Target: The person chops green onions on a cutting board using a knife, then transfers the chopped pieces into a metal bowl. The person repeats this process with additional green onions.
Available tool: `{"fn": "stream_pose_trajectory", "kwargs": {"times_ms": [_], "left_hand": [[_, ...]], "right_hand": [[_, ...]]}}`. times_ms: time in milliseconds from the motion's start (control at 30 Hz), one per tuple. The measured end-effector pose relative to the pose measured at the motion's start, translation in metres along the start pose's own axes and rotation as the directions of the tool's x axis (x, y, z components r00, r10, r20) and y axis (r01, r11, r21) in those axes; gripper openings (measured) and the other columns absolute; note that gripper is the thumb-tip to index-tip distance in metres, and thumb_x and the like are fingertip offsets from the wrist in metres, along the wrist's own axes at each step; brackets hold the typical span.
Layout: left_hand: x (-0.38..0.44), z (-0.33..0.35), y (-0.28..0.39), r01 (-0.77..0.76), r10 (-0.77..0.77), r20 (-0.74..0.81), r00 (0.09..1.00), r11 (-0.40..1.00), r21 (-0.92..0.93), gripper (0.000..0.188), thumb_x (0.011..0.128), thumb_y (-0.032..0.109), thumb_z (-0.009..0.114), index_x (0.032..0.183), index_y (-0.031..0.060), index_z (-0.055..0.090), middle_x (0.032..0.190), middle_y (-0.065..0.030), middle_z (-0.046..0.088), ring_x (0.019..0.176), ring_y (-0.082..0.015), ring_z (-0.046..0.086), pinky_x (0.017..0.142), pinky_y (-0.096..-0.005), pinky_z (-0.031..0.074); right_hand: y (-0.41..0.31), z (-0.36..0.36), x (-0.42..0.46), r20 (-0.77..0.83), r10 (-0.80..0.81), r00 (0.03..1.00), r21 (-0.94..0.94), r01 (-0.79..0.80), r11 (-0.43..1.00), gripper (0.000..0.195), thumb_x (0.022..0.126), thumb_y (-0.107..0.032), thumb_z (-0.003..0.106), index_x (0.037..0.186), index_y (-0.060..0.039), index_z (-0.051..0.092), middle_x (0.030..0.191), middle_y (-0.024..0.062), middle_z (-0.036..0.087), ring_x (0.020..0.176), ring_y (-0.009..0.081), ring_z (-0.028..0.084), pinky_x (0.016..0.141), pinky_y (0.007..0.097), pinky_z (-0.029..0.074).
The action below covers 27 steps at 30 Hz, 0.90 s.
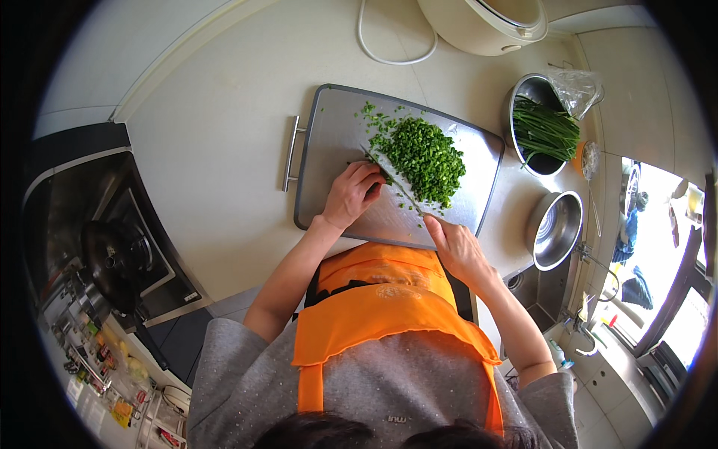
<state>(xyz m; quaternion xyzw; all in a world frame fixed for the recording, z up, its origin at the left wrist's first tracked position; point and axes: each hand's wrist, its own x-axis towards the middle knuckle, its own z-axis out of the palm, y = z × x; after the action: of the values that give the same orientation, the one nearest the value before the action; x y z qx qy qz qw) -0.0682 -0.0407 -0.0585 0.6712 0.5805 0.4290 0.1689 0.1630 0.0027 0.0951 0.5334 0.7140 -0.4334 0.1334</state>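
Note:
A steel cutting board [336, 123] with a grey rim and a bar handle lies at a slant on the counter before me. My left hand [352, 191] rests on it with curled fingers, pressing down a small bunch of chives [387, 176], mostly hidden under the fingertips. Gripped in my right hand [461, 250] at the board's near edge is a kitchen knife [403, 189]; the palm covers its handle. Its blade points away to the left, right beside the left fingertips. Beyond the blade sits a heap of finely chopped chives [429, 163], with loose bits scattered around it.
At the right, a steel bowl [508, 115] holds long uncut chives [544, 132], next to a clear plastic bag [578, 92]. Nearer stands a second steel bowl [555, 230] by the sink [544, 300]. A rice cooker [482, 28] is at the back. A wok [109, 264] sits on the left stove.

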Motion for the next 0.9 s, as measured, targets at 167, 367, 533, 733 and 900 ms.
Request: {"fn": "stream_pose_trajectory", "kwargs": {"times_ms": [167, 367, 533, 733, 900], "left_hand": [[0.000, -0.003, 0.001, 0.023, -0.024, 0.034, 0.999, 1.000, 0.017, 0.021, 0.075, 0.003, 0.076, 0.095, 0.0055, 0.071, 0.108, -0.0056, 0.067, 0.106, -0.0272, 0.064, 0.090, -0.0379, 0.057], [-0.004, 0.001, -0.003, 0.006, -0.006, -0.007, 1.000, 1.000, 0.010, 0.018, 0.077, 0.002, 0.077, 0.093, 0.0059, 0.072, 0.105, -0.0055, 0.068, 0.102, -0.0284, 0.066, 0.085, -0.0395, 0.057], [0.000, 0.000, 0.002, 0.012, -0.012, -0.025, 1.000, 1.000, -0.016, 0.017, 0.077, 0.001, 0.076, 0.092, 0.0060, 0.072, 0.102, -0.0055, 0.069, 0.102, -0.0277, 0.066, 0.085, -0.0392, 0.058], [-0.004, -0.002, 0.002, -0.001, 0.001, 0.035, 0.999, 1.000, -0.001, 0.020, 0.078, 0.001, 0.074, 0.098, 0.0050, 0.072, 0.109, -0.0062, 0.068, 0.107, -0.0271, 0.065, 0.089, -0.0377, 0.057], [-0.004, -0.005, 0.009, 0.000, -0.001, 0.026, 1.000, 0.999, 0.034, 0.022, 0.079, 0.000, 0.073, 0.100, 0.0063, 0.072, 0.109, -0.0052, 0.067, 0.107, -0.0270, 0.065, 0.089, -0.0373, 0.057]], "right_hand": [[-0.001, 0.047, 0.052, -0.150, -0.088, 0.985, 0.027, 0.093, 0.995, 0.047, 0.107, -0.049, 0.044, 0.134, -0.0161, 0.063, 0.087, 0.0290, 0.070, 0.088, 0.0500, 0.068, 0.081, 0.0559, 0.054], [0.002, 0.025, 0.049, -0.069, -0.013, 0.998, 0.125, 0.022, 0.992, 0.052, 0.108, -0.050, 0.041, 0.121, -0.0087, 0.070, 0.088, 0.0279, 0.069, 0.089, 0.0502, 0.067, 0.079, 0.0528, 0.053], [-0.012, -0.003, 0.010, 0.083, 0.100, 0.992, 0.013, -0.101, 0.995, 0.054, 0.108, -0.052, 0.039, 0.126, -0.0107, 0.069, 0.101, 0.0288, 0.071, 0.100, 0.0493, 0.065, 0.090, 0.0534, 0.050], [-0.008, 0.059, 0.059, -0.161, -0.035, 0.986, 0.130, 0.057, 0.990, 0.053, 0.107, -0.052, 0.040, 0.132, -0.0133, 0.067, 0.097, 0.0302, 0.070, 0.096, 0.0494, 0.067, 0.088, 0.0548, 0.053], [0.004, 0.063, 0.043, -0.246, -0.107, 0.963, 0.078, 0.130, 0.988, 0.051, 0.107, -0.051, 0.043, 0.133, -0.0139, 0.067, 0.093, 0.0278, 0.072, 0.084, 0.0485, 0.070, 0.080, 0.0526, 0.057]]}}
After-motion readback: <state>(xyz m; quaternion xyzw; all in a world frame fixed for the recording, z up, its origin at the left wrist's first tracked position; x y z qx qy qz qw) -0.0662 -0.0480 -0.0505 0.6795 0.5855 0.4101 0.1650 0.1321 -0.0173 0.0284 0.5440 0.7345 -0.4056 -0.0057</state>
